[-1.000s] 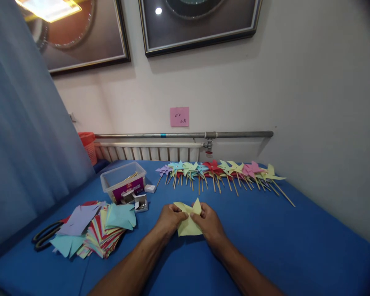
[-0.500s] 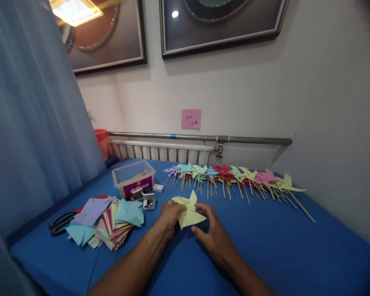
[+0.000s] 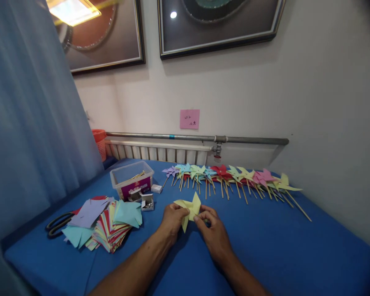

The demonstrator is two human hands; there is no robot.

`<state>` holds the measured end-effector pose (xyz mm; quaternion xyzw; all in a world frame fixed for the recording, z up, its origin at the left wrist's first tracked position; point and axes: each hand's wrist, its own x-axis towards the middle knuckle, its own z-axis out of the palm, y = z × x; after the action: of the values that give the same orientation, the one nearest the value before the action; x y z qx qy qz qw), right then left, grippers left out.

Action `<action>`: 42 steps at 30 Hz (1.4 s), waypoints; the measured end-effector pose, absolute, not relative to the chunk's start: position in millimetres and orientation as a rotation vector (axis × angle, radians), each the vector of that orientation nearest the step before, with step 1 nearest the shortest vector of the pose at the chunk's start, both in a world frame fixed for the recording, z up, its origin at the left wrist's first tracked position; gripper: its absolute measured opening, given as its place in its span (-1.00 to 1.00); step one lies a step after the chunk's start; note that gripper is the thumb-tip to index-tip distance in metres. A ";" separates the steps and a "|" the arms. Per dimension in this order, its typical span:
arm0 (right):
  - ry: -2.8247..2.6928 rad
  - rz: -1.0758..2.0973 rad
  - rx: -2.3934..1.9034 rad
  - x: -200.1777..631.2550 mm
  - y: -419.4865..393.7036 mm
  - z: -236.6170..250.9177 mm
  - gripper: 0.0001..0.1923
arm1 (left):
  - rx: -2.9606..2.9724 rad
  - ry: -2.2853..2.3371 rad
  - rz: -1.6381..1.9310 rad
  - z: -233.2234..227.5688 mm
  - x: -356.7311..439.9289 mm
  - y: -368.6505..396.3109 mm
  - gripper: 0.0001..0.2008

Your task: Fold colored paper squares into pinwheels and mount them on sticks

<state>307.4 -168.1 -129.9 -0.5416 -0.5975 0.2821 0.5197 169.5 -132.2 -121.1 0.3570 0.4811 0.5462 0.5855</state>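
The left hand (image 3: 172, 217) is shown closed on the left part of a folded pale-yellow paper pinwheel head (image 3: 189, 207), pinched between thumb and fingers. The right hand (image 3: 210, 230) is closed on the right part of the same paper, its fingertips (image 3: 198, 218) pressed to the sheet near the centre. The paper is held just above the blue cloth-covered table (image 3: 265, 246), near its middle and in front of the person, with one pointed vane standing upward.

To the left of the hands, a fanned stack of coloured cut paper squares (image 3: 106, 226) is seen lying on the cloth, with black-handled scissors (image 3: 58, 224) partly tucked under its far left edge. Behind the stack, a clear plastic box with a purple label (image 3: 132, 184) is set, wooden sticks visible inside; small open white cardboard boxes (image 3: 144, 200) are placed just in front of it. Along the far edge, a row of finished paper pinwheels on wooden sticks (image 3: 231, 179) is laid in purple, blue, green, red, pink and yellow. A pink sticky note (image 3: 189, 119) is fixed to the wall above a grey metal pipe (image 3: 197, 138).
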 end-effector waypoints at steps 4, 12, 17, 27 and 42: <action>-1.363 0.735 -1.355 305.0 -164.2 -132.5 -0.73 | 0.819 1.200 1.275 -116.4 172.2 -135.5 -0.83; -1.310 0.724 -1.437 302.7 -161.9 -131.7 -0.76 | 0.803 1.185 1.274 -118.0 172.8 -136.2 -0.79; -1.321 0.701 -1.421 303.0 -161.5 -133.6 -0.78 | 0.804 1.179 1.261 -116.7 173.6 -136.5 -0.78; -1.325 0.644 -1.435 301.2 -160.6 -135.9 -0.78 | 0.844 1.202 1.245 -114.8 174.9 -137.8 -0.81; -1.133 0.921 -1.263 309.7 -154.9 -129.9 -0.75 | 0.949 1.198 1.213 -126.0 172.2 -131.2 -0.78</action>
<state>309.7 -154.9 -129.9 -0.5380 -0.4824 0.3923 0.5691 172.2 -131.2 -126.0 0.4026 0.5082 0.5147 0.5609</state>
